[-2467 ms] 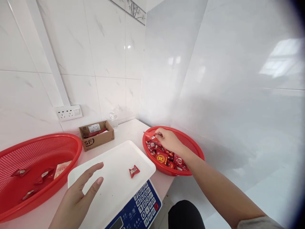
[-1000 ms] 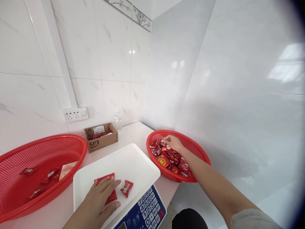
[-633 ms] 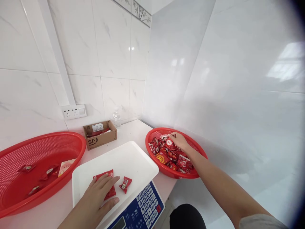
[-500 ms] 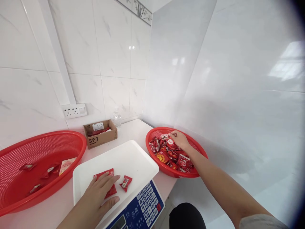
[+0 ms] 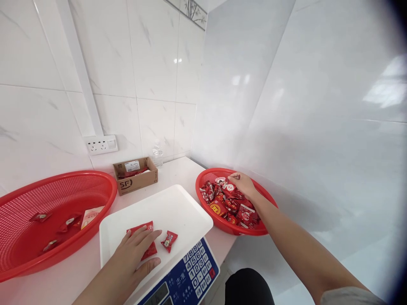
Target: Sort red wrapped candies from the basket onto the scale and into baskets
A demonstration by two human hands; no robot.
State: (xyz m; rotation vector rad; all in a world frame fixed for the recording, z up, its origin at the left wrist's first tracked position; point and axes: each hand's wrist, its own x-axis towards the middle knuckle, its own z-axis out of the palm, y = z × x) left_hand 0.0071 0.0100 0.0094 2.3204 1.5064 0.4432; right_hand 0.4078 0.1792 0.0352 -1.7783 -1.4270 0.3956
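Observation:
My left hand [image 5: 135, 252] lies over a red snack packet [image 5: 149, 250] on the white tray [image 5: 178, 203] of a digital scale [image 5: 187, 275]. Its fingers are stretched out and partly cover the packet. Just right of the fingertips, a small red twist-wrapped candy [image 5: 169, 241] rests on the tray. My right hand [image 5: 243, 184] reaches into the right red basket [image 5: 203, 203], which is full of red wrapped snacks [image 5: 222, 203]. Its thumb and fingers are pinched together at the pile's far side; what is between them is too small to make out.
At the left stands a larger red basket [image 5: 110, 199] with several red candies [image 5: 68, 222] and a pale box [image 5: 90, 217]. Behind the scale are a cardboard box [image 5: 138, 184] and a clear plastic bottle [image 5: 157, 154]. Tiled walls [image 5: 159, 84] close off the back and right.
The whole view has shifted slightly. Both hands keep nearly the same places, the left over the packet on the tray and the right in the basket.

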